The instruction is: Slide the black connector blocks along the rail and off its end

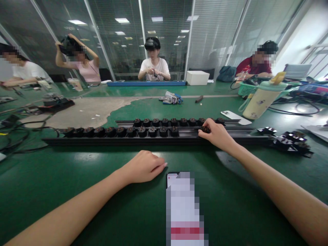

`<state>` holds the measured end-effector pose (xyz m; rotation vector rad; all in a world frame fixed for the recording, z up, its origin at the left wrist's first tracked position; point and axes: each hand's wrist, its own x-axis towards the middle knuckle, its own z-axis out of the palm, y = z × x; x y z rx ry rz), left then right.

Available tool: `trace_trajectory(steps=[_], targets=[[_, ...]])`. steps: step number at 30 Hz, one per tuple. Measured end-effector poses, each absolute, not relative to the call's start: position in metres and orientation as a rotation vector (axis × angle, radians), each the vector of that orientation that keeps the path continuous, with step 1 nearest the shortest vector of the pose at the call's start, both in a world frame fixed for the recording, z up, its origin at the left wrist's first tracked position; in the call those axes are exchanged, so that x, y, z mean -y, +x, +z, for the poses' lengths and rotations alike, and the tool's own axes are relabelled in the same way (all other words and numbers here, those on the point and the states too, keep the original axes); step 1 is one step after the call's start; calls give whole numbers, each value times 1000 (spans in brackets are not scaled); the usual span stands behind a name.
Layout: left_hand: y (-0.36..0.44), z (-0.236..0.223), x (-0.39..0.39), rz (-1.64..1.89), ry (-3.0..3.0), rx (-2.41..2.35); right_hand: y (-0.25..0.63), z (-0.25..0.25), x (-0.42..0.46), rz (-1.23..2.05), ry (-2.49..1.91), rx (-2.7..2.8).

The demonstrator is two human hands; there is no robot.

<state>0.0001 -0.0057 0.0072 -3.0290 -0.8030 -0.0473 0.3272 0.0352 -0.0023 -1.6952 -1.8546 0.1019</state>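
A long black metal channel lies across the table in front of me, with several round black socket modules lined up in its left part. My right hand is over the channel's right half, fingers and thumb closed around one black socket module. Most of that module is covered by the fingers. Nearer to me, my left hand rests on the table with its fingers curled in, and nothing shows in it. A phone with a lit screen lies just right of the left hand.
Behind the channel is a second row of socket modules. Loose black parts lie at the right end. Farther off are a white phone, a pale tumbler, gloves, and a white box. Several people sit around the table.
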Motion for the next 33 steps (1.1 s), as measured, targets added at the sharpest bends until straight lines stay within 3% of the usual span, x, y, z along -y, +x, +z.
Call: trace_trajectory(steps=[13,20,33], targets=[[0,6,5,-80,-3066,803,334,-3,-36,47,-1735,1881],[0,4,5,-137,-3071,795,325,0,-32,-139,-1868,1930],[-2,5,3,-124,-3069,746,322,5,-32,-123,-1939,1963]])
